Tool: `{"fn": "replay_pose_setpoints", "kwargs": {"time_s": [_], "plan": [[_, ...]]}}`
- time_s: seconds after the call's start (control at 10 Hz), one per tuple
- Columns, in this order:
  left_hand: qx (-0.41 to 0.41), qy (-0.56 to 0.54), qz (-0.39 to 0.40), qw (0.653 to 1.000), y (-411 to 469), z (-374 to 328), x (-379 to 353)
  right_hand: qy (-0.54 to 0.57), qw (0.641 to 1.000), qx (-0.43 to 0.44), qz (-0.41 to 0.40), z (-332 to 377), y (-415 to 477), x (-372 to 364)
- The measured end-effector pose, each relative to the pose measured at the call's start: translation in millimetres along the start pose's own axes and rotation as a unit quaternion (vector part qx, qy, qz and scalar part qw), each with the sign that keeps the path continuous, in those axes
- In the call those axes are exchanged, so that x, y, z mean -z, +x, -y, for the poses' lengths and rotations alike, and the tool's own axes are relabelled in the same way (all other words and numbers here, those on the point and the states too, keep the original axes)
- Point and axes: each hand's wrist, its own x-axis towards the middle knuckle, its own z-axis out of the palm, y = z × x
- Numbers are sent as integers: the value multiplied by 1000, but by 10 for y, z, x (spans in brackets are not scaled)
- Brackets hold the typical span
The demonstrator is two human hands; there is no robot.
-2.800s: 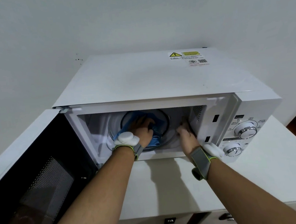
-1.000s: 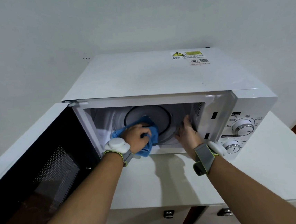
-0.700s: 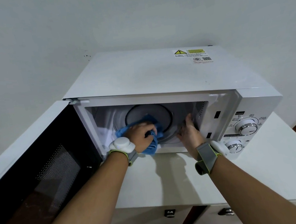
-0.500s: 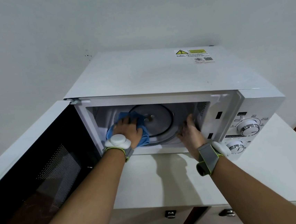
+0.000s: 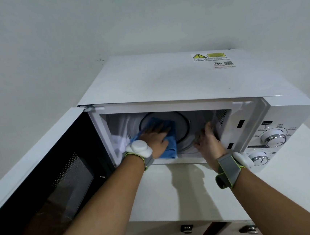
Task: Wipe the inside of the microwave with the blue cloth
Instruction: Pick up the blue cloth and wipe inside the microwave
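I see a white wall (image 5: 52, 42) filling the upper part of my view. Against it a white microwave (image 5: 165, 78) sits on a white surface (image 5: 298, 175). Its door (image 5: 47, 171) hangs wide open to the left, with a dark mesh window facing me. A warning sticker (image 5: 213, 59) lies on the top panel near the back right corner. On the control panel at the right I see two round silver knobs, the upper knob (image 5: 274, 138) larger than the lower knob (image 5: 259, 158).

Both my arms reach into the cavity. Inside it the round glass turntable (image 5: 181, 128) lies on the floor, and a perforated vent (image 5: 222, 117) shows on the right inner wall.

My left hand (image 5: 155, 138) lies palm down with its fingers spread flat on the blue cloth (image 5: 169, 146), pressing it onto the left part of the turntable. The cloth is bunched under the palm, and one edge trails toward the front lip of the opening. My right hand (image 5: 208, 140) rests at the right side of the cavity, near the vent wall, fingers loosely apart and gripping nothing that I can make out.

Each wrist carries a grey strap with green edging and a white rounded unit: the left band (image 5: 139, 149), the right band (image 5: 229, 169). Below the surface edge two small dark fittings (image 5: 186, 228) are visible.
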Motion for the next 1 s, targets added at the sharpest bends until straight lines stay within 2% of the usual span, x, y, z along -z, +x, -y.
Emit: {"fn": "replay_pose_setpoints", "kwargs": {"time_s": [0.1,0.2,0.3,0.5,0.6,0.7,0.8,1.0], "plan": [[-47,16,0,999,-70,-55,-128,-9,1000,-2,5,12,-10,-12],[95,53,-28,994,-19,212,-64,0,1000,0,-2,24,-25,-6],[177,65,-10,982,5,253,-43,-4,1000,1,-3,29,-33,-11],[-13,29,52,998,-12,-222,-111,-44,999,-4,-2,18,-4,-6],[-120,-36,-16,992,-171,-336,-147,-79,997,-11,2,-2,33,-1],[-130,-89,-93,983,-292,-285,-116,-53,999,-10,-1,-1,34,-2],[-101,-53,-146,983,-408,-102,-108,-19,1000,-4,-2,5,17,0],[-46,-52,-161,985,-513,97,-122,-13,1000,-16,-17,-34,52,23]]}}
